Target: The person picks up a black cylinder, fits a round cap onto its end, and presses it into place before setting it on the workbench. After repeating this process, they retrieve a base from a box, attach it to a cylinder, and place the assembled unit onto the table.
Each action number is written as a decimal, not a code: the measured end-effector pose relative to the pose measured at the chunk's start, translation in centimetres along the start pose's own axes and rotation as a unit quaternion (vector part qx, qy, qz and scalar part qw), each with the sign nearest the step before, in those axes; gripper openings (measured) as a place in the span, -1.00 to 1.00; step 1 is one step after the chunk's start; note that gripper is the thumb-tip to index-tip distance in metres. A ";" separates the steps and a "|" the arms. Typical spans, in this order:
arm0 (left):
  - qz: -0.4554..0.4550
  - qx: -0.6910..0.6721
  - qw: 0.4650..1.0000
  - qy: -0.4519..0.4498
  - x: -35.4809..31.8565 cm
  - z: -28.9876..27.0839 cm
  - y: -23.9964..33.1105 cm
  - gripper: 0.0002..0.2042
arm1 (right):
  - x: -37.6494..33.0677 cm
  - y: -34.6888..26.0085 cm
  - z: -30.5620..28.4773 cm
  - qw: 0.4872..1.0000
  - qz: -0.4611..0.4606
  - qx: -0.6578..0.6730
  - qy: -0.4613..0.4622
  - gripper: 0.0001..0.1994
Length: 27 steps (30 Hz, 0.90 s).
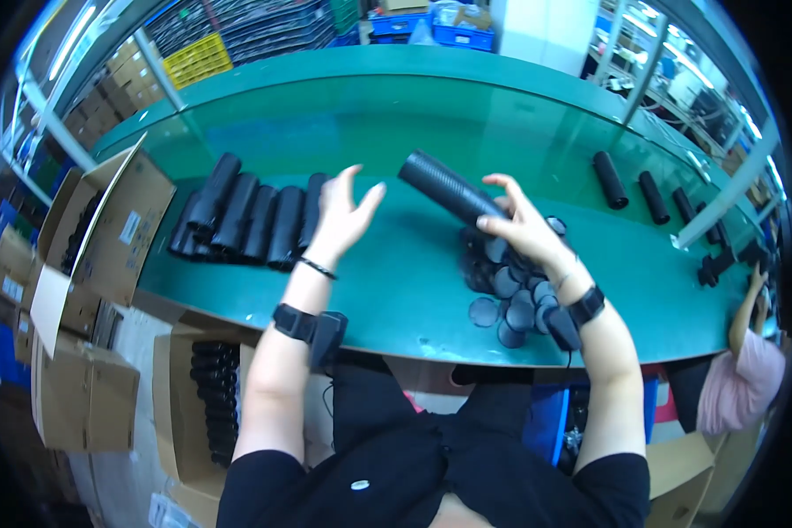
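Note:
My right hand [524,227] grips one end of a black ribbed tube [444,187], holding it tilted above the green table [414,123]. Under that hand lies a pile of flat black round caps [506,295]. My left hand [343,216] is open with its fingers spread, raised just left of the tube and not touching it. Behind and to the left of the left hand, several black tubes [242,218] lie side by side in a row on the table.
More black tubes [609,179] lie at the far right of the table, near another person's hand [755,280] and pink sleeve. Open cardboard boxes [106,224] stand at the left; a box [213,396] holding black tubes sits below the table's edge.

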State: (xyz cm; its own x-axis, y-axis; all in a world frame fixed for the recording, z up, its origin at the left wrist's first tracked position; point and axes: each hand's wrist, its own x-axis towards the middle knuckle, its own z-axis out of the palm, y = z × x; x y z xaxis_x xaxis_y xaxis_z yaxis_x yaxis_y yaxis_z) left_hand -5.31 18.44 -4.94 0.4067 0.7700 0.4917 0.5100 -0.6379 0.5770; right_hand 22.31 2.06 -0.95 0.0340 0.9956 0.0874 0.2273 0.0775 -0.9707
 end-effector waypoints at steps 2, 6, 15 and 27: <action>-0.033 0.233 0.972 0.020 0.3 -1.0 -3.3 -0.50 | 2.6 2.6 -5.6 0.989 0.065 -0.099 0.087 -0.40; -0.121 0.325 0.936 -0.062 2.6 0.1 -6.8 -0.59 | 5.9 13.4 -19.0 0.901 0.157 -0.260 0.311 -0.39; -0.237 0.186 0.936 -0.182 5.9 1.1 -6.5 0.09 | 7.3 12.9 -16.5 0.683 0.120 -0.613 0.378 -0.47; -0.058 -0.331 0.935 -0.113 -4.5 0.6 5.9 -0.09 | 2.5 4.3 0.6 0.856 0.065 -0.511 -0.041 -0.61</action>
State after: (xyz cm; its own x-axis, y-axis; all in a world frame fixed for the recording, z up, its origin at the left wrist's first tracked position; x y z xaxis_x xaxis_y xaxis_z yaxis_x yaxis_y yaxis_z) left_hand -3.65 11.22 -4.09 0.5656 0.7706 0.2939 0.0104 -0.3630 0.9317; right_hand 22.77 4.87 -5.04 0.0648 0.9960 -0.0622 0.9610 -0.0791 -0.2651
